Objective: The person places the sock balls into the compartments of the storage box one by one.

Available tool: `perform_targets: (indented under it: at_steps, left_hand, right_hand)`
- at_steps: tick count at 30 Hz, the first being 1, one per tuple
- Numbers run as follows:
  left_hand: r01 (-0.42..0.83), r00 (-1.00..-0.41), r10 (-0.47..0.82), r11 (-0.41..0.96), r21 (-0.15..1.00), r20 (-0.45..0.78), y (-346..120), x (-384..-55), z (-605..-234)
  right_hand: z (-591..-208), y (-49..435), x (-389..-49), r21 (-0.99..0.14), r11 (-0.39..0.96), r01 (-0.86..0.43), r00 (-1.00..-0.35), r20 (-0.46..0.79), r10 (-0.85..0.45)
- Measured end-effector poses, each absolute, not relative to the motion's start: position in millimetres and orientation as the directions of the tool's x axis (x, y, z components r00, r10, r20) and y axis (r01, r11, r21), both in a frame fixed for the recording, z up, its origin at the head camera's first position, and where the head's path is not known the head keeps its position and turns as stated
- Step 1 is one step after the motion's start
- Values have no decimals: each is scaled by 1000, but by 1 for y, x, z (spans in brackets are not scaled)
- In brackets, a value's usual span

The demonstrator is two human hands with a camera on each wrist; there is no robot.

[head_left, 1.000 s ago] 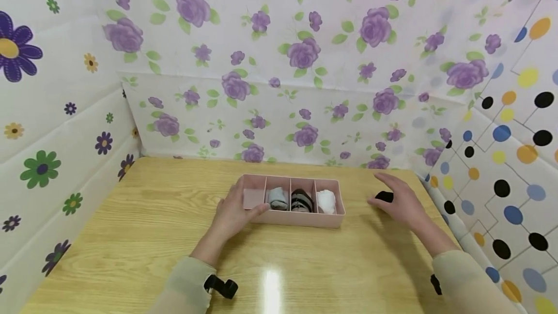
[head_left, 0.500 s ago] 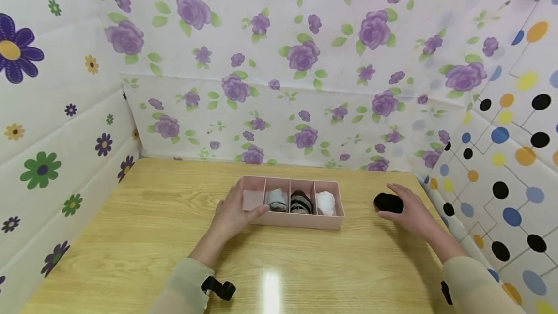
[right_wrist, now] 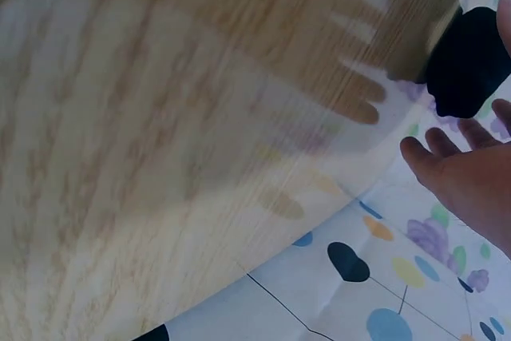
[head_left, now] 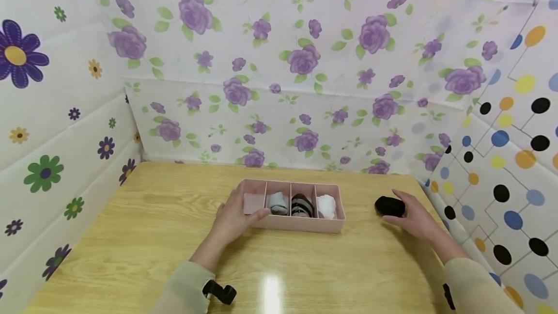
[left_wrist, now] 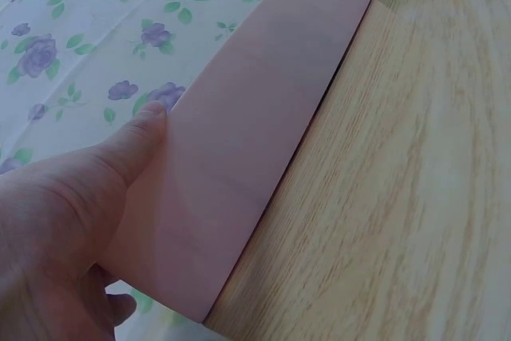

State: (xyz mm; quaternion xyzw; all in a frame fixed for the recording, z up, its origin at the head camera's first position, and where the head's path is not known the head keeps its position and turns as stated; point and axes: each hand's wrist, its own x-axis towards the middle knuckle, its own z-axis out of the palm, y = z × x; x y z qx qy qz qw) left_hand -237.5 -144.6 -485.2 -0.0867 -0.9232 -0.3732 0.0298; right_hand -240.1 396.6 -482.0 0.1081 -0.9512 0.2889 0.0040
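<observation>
A pink divided storage box (head_left: 301,224) lies on the wooden table in the head view. My left hand (head_left: 231,214) holds its left end, thumb along the front wall; the left wrist view has that thumb (left_wrist: 144,133) at the rim. The leftmost compartment is bare. The others hold a grey rolled sock (head_left: 277,203), a striped black-and-grey one (head_left: 302,206) and a white one (head_left: 326,206). Right of the box sits a black rolled sock (head_left: 389,206). My right hand (head_left: 416,217) is beside it, thumb and fingers spread around its right end, fingers loosely bent in the right wrist view.
Floral cloth (head_left: 305,86) hangs behind the table. A dotted cloth (head_left: 501,159) borders the right side and a daisy-print cloth (head_left: 65,125) the left. Wooden tabletop (head_left: 144,236) stretches in front of the box.
My right hand has drawn back a little to the right and toward me, so the black sock shows more fully. The left hand and the box stay in place.
</observation>
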Motion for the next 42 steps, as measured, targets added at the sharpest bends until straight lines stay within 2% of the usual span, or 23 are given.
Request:
perform_targets:
  at_steps: [8, 24, 32, 42]
  left_hand:
    - [185, -983, 129, 707, 683, 132, -144, -237, -488]
    - [175, -985, 137, 710, 682, 109, -144, -236, -488]
    - [170, -985, 132, 710, 684, 107, -143, -237, -486]
    - [182, -983, 140, 710, 680, 117, -145, -238, -485]
  right_hand:
    - [-488, 398, -247, -560, 821, -114, -991, 1, -138]
    - [-494, 391, -247, -507, 850, -147, -989, 81, -123]
    - [-474, 374, -252, -554, 818, -156, -987, 123, -105]
    - [-432, 328, -264, -573, 765, -294, -951, 253, -176]
